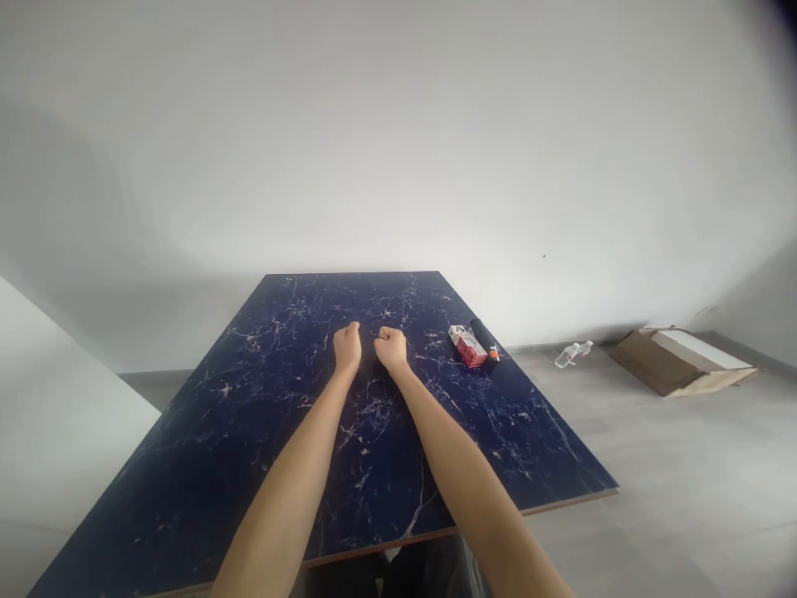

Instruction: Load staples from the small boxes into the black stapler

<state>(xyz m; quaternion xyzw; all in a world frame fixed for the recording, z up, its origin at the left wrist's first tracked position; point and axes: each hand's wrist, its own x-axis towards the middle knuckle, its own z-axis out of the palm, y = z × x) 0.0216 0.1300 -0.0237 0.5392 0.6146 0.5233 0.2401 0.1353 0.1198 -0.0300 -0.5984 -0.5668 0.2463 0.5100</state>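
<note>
Both grips are curled into fists, the left hand [347,345] and right hand [391,347] apart over the blue table [249,432]. Over to my right, a red-and-white box [468,348] lies near the table's edge, a black cylinder [481,336] beside it.

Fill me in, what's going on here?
A person is holding both arms out over a dark blue marbled table, the left hand and right hand closed into fists, side by side with a gap between. Nothing shows in either; whether they rest on the surface is hard to tell. Off to the right, apart from the hands, a red and white box lies beside a dark cylindrical item near the table's edge. A cardboard box sits on the floor.
</note>
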